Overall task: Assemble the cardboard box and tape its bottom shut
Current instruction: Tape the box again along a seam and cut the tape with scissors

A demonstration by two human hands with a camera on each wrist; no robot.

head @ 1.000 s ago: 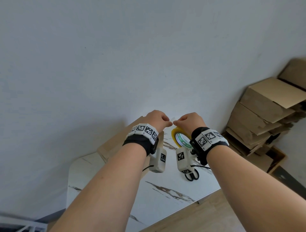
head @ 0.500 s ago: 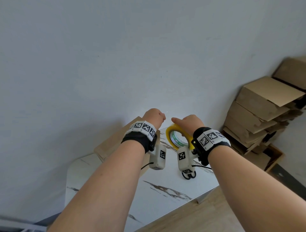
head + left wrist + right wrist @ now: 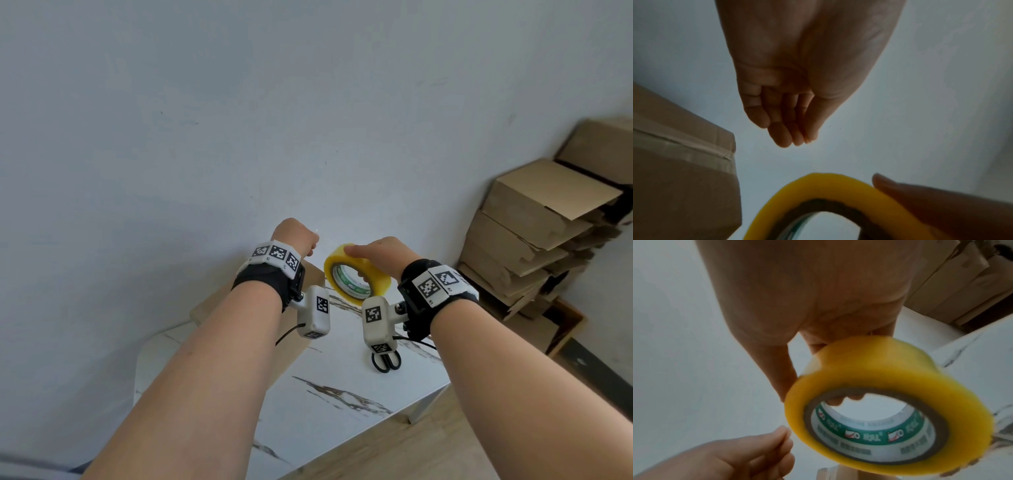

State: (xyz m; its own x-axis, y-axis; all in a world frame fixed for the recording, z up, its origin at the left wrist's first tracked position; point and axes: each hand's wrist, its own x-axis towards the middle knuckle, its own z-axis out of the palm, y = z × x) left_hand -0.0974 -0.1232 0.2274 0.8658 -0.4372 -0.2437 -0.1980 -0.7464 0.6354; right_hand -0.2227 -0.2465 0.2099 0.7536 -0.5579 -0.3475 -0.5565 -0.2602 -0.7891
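My right hand (image 3: 363, 255) holds the yellow tape roll (image 3: 356, 274) up in front of the wall, with fingers through its green-printed core (image 3: 869, 431) and a straight finger lying on its outer face. A short gap to its left, my left hand (image 3: 308, 245) has thumb and fingertips pinched together (image 3: 786, 434). A small glint there looks like the tape's free end, though the strip itself is hard to see. The cardboard box (image 3: 212, 305) stands on the table behind my left wrist, and a taped seam (image 3: 684, 146) shows on it.
Black scissors (image 3: 387, 361) lie on the white marbled table (image 3: 342, 383) under my right wrist. A leaning stack of cardboard boxes (image 3: 534, 233) fills the right corner on the wooden floor. A plain wall is close ahead.
My hands were touching at the roll. They have since risen and drawn apart, the left moving left and up, and the roll has turned more into view.
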